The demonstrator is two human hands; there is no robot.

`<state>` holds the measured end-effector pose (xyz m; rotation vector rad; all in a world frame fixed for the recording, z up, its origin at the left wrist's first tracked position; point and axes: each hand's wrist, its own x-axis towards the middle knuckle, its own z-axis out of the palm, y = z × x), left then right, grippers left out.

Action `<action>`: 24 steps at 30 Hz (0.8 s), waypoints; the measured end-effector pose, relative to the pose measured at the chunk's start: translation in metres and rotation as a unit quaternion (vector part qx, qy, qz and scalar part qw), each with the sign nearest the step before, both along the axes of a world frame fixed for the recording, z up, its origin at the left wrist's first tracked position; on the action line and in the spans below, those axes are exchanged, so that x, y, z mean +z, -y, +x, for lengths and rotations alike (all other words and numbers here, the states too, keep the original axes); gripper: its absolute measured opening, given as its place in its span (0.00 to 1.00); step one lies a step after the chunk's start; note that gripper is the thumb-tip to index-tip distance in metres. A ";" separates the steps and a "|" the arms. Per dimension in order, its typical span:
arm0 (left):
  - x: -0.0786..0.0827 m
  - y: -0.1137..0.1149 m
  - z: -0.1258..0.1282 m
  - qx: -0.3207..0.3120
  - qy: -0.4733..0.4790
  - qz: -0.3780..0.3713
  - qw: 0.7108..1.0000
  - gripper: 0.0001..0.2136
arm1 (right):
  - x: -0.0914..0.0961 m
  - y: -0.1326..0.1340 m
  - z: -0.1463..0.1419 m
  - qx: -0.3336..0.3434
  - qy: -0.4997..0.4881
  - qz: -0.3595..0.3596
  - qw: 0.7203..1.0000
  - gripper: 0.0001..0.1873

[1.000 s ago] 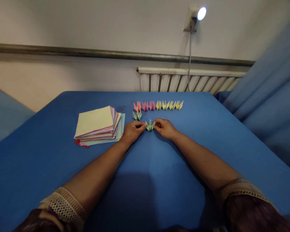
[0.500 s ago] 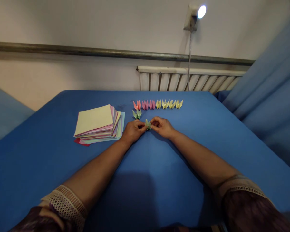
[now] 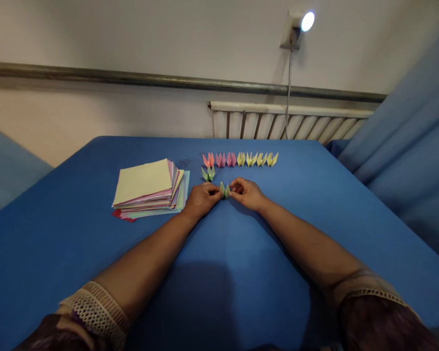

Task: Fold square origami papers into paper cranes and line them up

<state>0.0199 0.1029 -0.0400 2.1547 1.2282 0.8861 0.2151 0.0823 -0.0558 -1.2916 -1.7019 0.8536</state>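
Between my two hands, low over the blue table, is a small green paper crane (image 3: 224, 190) with its points upward. My left hand (image 3: 204, 198) pinches its left side between thumb and fingers. On the other side, the fingertips of my right hand (image 3: 246, 193) are closed on its right edge. Just beyond my left hand stands another green paper crane (image 3: 208, 174). Behind that runs a row of folded cranes: an orange-red crane (image 3: 208, 160), two pink cranes (image 3: 226, 160) and several yellow cranes (image 3: 256, 159).
A thick stack of coloured paper (image 3: 144, 183), pale yellow on top, lies left of my hands on the blue table (image 3: 278, 273). Past the far edge are a metal rail (image 3: 149, 80) and a white radiator (image 3: 292, 109). A blue curtain (image 3: 406, 131) hangs at the right.
The green crane between my hands shows its two upright points more widely parted. My right fingertips have shifted slightly to the right. The view has tilted a little.
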 end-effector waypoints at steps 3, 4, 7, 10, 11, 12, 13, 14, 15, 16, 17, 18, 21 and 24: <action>0.000 0.000 0.000 -0.006 0.000 -0.002 1.000 0.08 | 0.001 0.001 -0.002 -0.003 0.008 0.006 1.000 0.09; 0.001 0.000 0.000 -0.007 0.000 -0.004 1.000 0.07 | 0.001 0.001 -0.003 -0.001 0.010 0.010 1.000 0.08; 0.002 0.000 0.000 -0.009 -0.003 -0.005 1.000 0.07 | 0.002 -0.001 -0.001 0.009 0.016 0.020 1.000 0.04; 0.002 0.000 0.001 -0.005 -0.005 -0.001 1.000 0.07 | 0.002 -0.003 0.002 0.018 0.039 0.021 0.999 0.05; 0.002 0.000 0.001 -0.002 -0.004 -0.001 1.000 0.07 | 0.001 -0.003 0.003 0.021 0.046 0.017 0.999 0.04; 0.002 0.000 0.001 0.000 -0.004 -0.002 1.000 0.07 | 0.001 -0.003 0.004 0.025 0.052 0.014 0.998 0.04; 0.002 0.000 0.001 0.001 -0.004 -0.004 1.000 0.08 | 0.000 -0.003 0.004 0.029 0.054 0.010 0.998 0.03; 0.002 0.000 0.001 0.001 -0.003 -0.006 1.000 0.08 | 0.000 -0.003 0.004 0.031 0.054 0.007 0.998 0.03; 0.002 0.000 0.000 0.000 -0.002 -0.008 1.000 0.08 | 0.000 -0.002 0.004 0.030 0.050 0.005 0.998 0.03; 0.001 -0.001 0.000 0.000 -0.001 -0.010 1.000 0.08 | 0.001 -0.001 0.003 0.029 0.045 0.003 0.999 0.03; 0.001 -0.001 0.000 -0.001 0.000 -0.010 1.000 0.07 | 0.001 -0.001 0.003 0.027 0.040 0.003 0.999 0.04; 0.001 -0.001 0.000 -0.001 0.000 -0.010 1.000 0.07 | 0.002 0.000 0.002 0.023 0.036 0.005 0.999 0.04; 0.003 -0.001 -0.001 -0.007 0.004 -0.017 1.000 0.08 | 0.004 0.001 0.000 0.014 0.042 0.022 0.999 0.05; 0.005 0.000 -0.002 -0.002 0.028 -0.029 0.999 0.09 | 0.004 0.001 -0.001 -0.001 0.055 0.035 0.998 0.06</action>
